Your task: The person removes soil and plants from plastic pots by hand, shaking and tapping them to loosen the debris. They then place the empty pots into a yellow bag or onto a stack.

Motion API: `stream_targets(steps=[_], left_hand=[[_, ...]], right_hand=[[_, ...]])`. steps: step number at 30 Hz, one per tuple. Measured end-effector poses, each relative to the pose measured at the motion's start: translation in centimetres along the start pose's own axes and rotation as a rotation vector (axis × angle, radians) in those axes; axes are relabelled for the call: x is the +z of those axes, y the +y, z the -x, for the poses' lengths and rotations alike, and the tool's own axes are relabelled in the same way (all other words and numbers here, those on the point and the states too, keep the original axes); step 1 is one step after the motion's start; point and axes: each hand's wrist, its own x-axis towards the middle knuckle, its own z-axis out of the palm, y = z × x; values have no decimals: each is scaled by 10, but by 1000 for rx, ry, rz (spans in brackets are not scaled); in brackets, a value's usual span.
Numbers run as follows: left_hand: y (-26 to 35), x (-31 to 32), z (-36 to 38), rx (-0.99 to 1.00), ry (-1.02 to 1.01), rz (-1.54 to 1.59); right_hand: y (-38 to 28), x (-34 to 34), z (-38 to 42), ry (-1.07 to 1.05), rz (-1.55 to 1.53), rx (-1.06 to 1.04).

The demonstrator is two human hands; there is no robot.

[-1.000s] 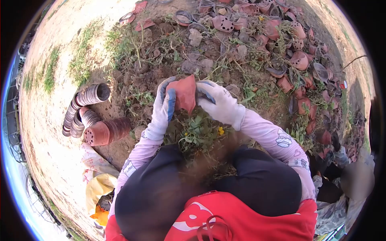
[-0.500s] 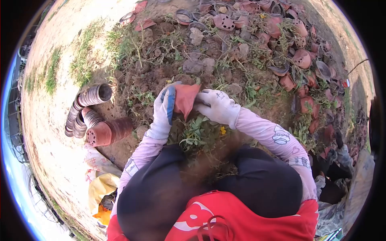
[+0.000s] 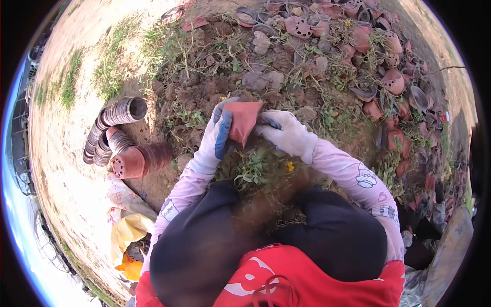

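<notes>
A crumpled reddish-brown plastic plant pot [image 3: 243,121] is held up in front of my knees, its side squashed to a pointed lower edge. My left hand [image 3: 221,128], in a white glove with a blue palm, grips it from the left. At the pot's right edge, my right hand [image 3: 289,134] has its gloved fingers curled in against the rim; the fingertips are partly hidden. Beneath the pot grow green weeds [image 3: 253,169] with a small yellow flower [image 3: 290,166].
Nested pots lie in stacks on the left, one a curved dark stack [image 3: 110,118], another with a reddish pot [image 3: 128,163] at its end. Loose dirty pots [image 3: 394,82] are heaped at the upper right. A yellow-and-white sack [image 3: 130,233] lies by my left knee. Another person's sleeve shows at right.
My view has shifted slightly, so the surroundings sit a little differently. Both hands stay at the pot; my right hand has turned, and the blue of its glove now shows beside the pot's edge.
</notes>
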Motion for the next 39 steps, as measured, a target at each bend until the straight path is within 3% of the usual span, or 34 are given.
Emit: stream_targets(steps=[3,4,7,9,10,13,19,24,35,39], left_hand=[[-9,-24,-5,48,128,-54],[-2,-31,-6,-117,297,-65],[-4,-44,2,-235,339,-16],[-13,-35,6,-77,18,116],[5,-12,9,-46,-22,158],[11,-7,4,5,-127,48],[6,-11,8,-28,20,82],[5,-7,15,-21,155,267],[-9,-30,10,-17,176,313],[9,-9,12,35,165,402]], right_hand=[[-3,-1,0,24,70,-7],[0,-3,0,22,38,33],[11,-3,0,48,25,-9],[15,-2,-3,44,-84,47],[16,-2,-6,11,-120,136],[15,0,-10,-51,-151,123],[12,9,-10,-40,-23,-4],[6,12,-10,-69,-21,117],[13,15,-11,-52,-117,129],[12,9,-10,-27,-153,191]])
